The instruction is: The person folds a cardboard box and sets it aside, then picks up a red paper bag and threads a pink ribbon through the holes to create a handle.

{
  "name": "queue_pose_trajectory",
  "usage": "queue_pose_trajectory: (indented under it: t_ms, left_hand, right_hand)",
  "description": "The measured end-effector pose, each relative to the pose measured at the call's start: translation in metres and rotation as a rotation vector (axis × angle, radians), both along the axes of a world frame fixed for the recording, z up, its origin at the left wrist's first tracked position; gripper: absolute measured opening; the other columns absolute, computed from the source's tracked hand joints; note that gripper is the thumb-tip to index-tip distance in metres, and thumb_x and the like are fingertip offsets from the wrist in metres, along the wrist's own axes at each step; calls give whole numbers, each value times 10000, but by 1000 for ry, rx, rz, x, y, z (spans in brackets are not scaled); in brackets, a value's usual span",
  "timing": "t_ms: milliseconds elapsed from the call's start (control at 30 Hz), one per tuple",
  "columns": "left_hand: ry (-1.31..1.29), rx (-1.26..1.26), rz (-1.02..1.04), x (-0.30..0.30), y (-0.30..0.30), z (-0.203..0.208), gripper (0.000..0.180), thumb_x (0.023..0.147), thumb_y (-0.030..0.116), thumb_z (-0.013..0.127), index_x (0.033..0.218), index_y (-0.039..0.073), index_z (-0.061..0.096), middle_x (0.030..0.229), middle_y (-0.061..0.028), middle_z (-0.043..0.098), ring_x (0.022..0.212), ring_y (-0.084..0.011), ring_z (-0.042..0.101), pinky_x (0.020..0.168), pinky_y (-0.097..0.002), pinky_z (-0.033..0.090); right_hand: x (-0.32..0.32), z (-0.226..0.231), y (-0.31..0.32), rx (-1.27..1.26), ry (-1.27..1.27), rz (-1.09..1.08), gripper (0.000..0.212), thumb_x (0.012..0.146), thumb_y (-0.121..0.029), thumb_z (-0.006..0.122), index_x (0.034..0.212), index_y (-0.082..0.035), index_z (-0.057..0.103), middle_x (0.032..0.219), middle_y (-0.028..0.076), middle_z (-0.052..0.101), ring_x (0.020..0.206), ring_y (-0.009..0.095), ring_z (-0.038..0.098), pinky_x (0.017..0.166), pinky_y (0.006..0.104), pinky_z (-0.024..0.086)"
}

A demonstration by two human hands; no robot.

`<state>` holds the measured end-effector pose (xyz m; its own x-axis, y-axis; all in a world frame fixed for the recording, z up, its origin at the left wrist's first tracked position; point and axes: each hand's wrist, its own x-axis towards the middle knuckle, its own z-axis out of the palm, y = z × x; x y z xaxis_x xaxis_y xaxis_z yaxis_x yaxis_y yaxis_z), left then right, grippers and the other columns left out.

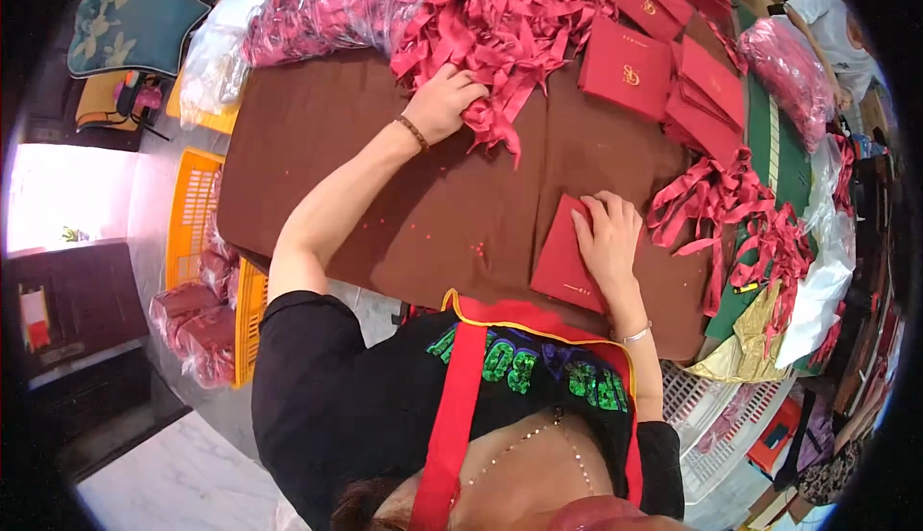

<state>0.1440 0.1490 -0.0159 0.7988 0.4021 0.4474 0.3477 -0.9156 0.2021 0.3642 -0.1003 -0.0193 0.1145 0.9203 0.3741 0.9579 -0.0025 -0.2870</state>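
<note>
My left hand (445, 105) reaches to the near edge of a large heap of red ribbons (510, 21) at the far middle of the table. Its fingers are bent and closed on ribbon there, and the fingertips are partly hidden. My right hand (611, 242) lies palm down over the right side of a flat red rectangular piece (565, 260) with small gold print, near the table's front edge. Those fingers are stretched out and slightly apart. Whether the piece is a pouch, bag or card cannot be told.
Stacks of similar red pieces (627, 71) lie at the far right, with loose ribbons (707, 199) nearer. A clear plastic bag of red ribbons (322, 2) stands far left. Brown cloth (385, 204) covers the table. Orange crates (192, 209) stand left, a white crate (735, 425) lower right.
</note>
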Motion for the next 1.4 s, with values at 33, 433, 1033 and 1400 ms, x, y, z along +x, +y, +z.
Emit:
queue_pose_trajectory:
  t_ms: [33,433,1033,1400]
  left_hand:
    - [-36,9,-39,5,-5,0,351,623,-18,560,958,81,597,1006,-96,569,912,-295,503,805,-365,441]
    - [6,72,176,51,-91,21,680,698,153,652,1330,224,413,1440,-87,289,1242,-299,336,964,-531,245]
    - [-291,2,300,-5,-20,1,158,822,87,573,973,86,620,908,-95,616,885,-281,587,765,-356,468]
    - [-233,205,385,-12,-10,-1,141,787,82,587,920,97,629,903,-79,594,840,-278,562,730,-401,444]
  right_hand:
    - [-1,-3,1,-8,3,1,224,787,-208,642,964,-72,618,990,66,550,940,260,508,800,386,381]
    - [-7,6,-8,-5,83,-54,208,795,-208,638,978,-108,624,994,43,559,917,235,512,784,369,367]
    - [-8,-3,-29,-81,5,-172,396,795,-314,637,1131,-112,584,1174,79,505,1105,260,446,950,431,295]
    - [-7,-5,-34,-127,-24,-203,406,777,-318,652,1113,-102,578,1138,79,507,1089,258,450,942,447,305]
